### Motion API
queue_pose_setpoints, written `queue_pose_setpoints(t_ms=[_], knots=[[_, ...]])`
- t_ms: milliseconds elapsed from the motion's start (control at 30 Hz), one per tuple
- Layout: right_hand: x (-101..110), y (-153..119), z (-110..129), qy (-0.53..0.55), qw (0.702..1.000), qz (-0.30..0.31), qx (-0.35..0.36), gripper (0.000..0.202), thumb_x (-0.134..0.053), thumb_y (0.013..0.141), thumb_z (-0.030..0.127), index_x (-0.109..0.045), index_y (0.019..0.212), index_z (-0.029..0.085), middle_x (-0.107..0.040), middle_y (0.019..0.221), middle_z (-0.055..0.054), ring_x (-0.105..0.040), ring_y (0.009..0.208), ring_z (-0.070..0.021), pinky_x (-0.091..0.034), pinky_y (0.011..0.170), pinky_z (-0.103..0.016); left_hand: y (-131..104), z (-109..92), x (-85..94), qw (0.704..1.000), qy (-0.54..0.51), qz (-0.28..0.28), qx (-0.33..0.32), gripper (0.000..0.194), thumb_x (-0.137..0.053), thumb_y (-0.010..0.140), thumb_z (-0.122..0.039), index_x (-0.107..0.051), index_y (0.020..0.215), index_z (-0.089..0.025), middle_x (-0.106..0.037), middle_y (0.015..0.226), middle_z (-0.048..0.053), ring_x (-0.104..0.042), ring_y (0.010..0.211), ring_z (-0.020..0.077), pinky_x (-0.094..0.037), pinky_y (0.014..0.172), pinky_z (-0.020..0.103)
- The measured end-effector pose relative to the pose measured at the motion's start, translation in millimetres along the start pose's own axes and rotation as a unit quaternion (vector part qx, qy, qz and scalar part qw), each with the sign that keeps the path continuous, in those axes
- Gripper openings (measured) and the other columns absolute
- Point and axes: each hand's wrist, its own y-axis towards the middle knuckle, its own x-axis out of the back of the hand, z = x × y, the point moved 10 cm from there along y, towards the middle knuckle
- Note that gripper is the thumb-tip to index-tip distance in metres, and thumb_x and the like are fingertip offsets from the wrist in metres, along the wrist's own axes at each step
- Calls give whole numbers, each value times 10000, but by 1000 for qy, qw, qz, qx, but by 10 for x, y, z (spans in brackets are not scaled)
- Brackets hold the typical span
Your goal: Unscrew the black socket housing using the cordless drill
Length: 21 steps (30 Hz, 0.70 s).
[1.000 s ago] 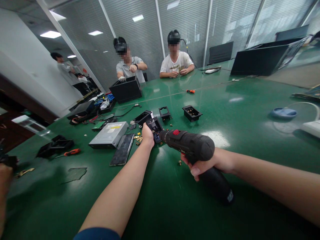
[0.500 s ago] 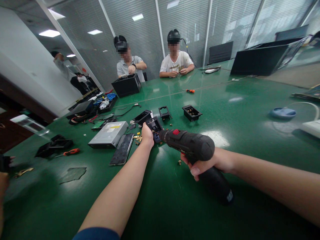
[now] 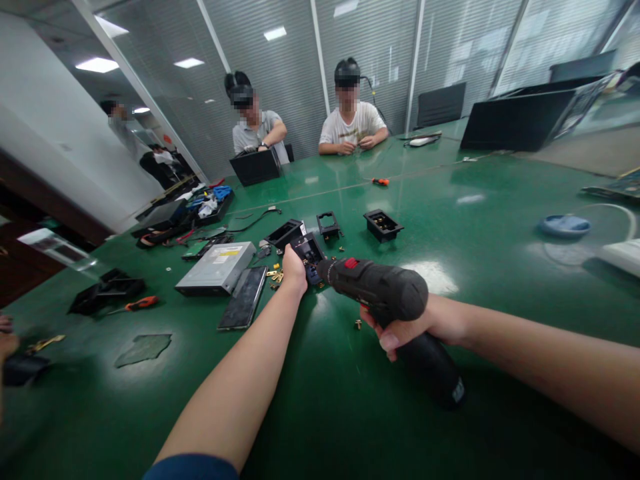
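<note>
My right hand (image 3: 395, 328) is wrapped around the handle of a black cordless drill (image 3: 380, 283) with a red switch on top. The drill's front end meets a small black plastic housing (image 3: 311, 250), where the bit is hard to see. Closed on the left side of that housing is my left hand (image 3: 294, 269), its fingertips mostly hidden. Brass pieces (image 3: 275, 275) lie just left of this hand. Another black open housing (image 3: 286, 233) and a black frame (image 3: 328, 225) stand behind. A black box with brass parts inside (image 3: 383, 225) is further right.
A silver optical drive (image 3: 217, 267) and a dark flat slab (image 3: 243, 298) lie to the left. An orange screwdriver (image 3: 143, 303) is beyond them. Two people sit across the green table (image 3: 500, 280), one handling a black case (image 3: 256, 167). Another person's hand (image 3: 7, 339) is at the left edge.
My hands, the drill and the housing stay nearly in place. Across the table, a person's black case has tilted and shifted right. The hand at the left edge has lowered a dark piece to the table.
</note>
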Motion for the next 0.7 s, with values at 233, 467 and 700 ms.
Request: queue_pose_setpoints(t_ms=[233, 467, 700], knots=[[24, 7, -11, -3, 1000, 0, 4, 619, -1209, 668, 413, -730, 988, 189, -754, 847, 38, -768, 661, -166, -688, 622, -307, 87, 56, 44, 1000, -23, 11, 3, 316, -589, 1117, -414, -770, 940, -224, -826, 848, 89, -903, 1001, 337, -765, 887, 439], [29, -19, -22, -1, 1000, -4, -10, 599, -1206, 669, 407, -736, 969, 188, -753, 835, 34, -778, 669, -175, -675, 627, -305, 10, 20, -8, 1000, -18, 4, -5, 351, -542, 1140, -369, -740, 886, -233, -787, 784, 81, -901, 930, 321, -760, 919, 435], [9, -2, -22, -3, 1000, 4, -10, 607, -1197, 672, 394, -714, 981, 197, -749, 841, 37, -754, 657, -164, -666, 621, -306, 45, 31, 17, 1000, -16, 9, 2, 381, -531, 1154, -413, -729, 878, -241, -765, 778, 56, -869, 891, 287, -747, 893, 398]])
